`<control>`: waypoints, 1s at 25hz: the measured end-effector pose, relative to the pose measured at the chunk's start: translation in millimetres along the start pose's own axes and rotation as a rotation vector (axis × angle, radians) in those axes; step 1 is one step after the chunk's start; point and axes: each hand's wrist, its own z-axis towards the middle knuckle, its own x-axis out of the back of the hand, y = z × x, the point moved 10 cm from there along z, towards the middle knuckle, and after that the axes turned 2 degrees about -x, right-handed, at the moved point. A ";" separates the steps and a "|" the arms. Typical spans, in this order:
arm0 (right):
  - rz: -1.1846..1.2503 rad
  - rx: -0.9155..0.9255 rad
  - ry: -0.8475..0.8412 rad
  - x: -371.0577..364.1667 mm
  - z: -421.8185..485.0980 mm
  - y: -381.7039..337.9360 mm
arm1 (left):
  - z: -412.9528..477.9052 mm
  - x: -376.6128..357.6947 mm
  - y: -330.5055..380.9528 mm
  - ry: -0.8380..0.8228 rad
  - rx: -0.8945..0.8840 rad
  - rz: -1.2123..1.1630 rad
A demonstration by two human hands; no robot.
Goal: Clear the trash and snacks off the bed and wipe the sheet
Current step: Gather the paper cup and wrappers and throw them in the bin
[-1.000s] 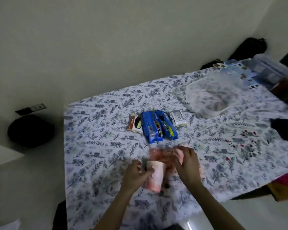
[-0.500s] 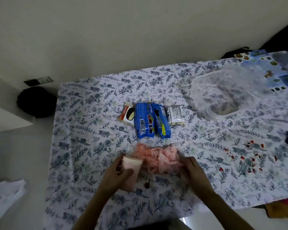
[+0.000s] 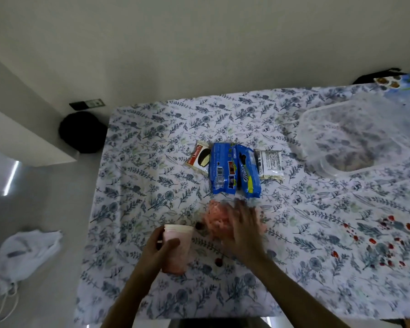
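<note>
My left hand (image 3: 160, 248) grips a pink cup (image 3: 178, 245) standing upright on the floral sheet (image 3: 152, 197). My right hand (image 3: 243, 224) lies flat, blurred, on a crumpled pink cloth (image 3: 217, 221) just right of the cup. Two small dark red bits (image 3: 53, 262) (image 3: 199, 225) lie on the sheet near the cup. Beyond the cloth sits a row of snacks: a Choco Pie packet (image 3: 200, 159), two blue Oreo packs (image 3: 223, 171) (image 3: 247, 174) and a white packet (image 3: 270, 165).
A clear plastic container (image 3: 317, 159) sits on the bed at the right, with a blue printed item (image 3: 402, 81) behind it. Red specks (image 3: 388, 233) dot the sheet at the right. On the floor at left lie a white bag (image 3: 24, 252) and a black object (image 3: 82, 131).
My right hand has moved left onto the pink cloth and bunched it toward the cup. My left hand keeps hold of the cup. The camera has tilted further over the bed.
</note>
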 end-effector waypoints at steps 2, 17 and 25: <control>-0.126 0.089 -0.067 -20.2 -5.8 -7.6 | -6.2 3.9 -3.3 0.018 0.005 -0.022; -0.004 -0.159 0.006 46.8 -32.1 71.7 | 3.4 -19.9 3.6 -0.044 -0.040 0.005; 0.264 -0.067 0.049 35.7 -8.6 -11.6 | -6.9 16.8 8.9 -0.002 -0.045 -0.055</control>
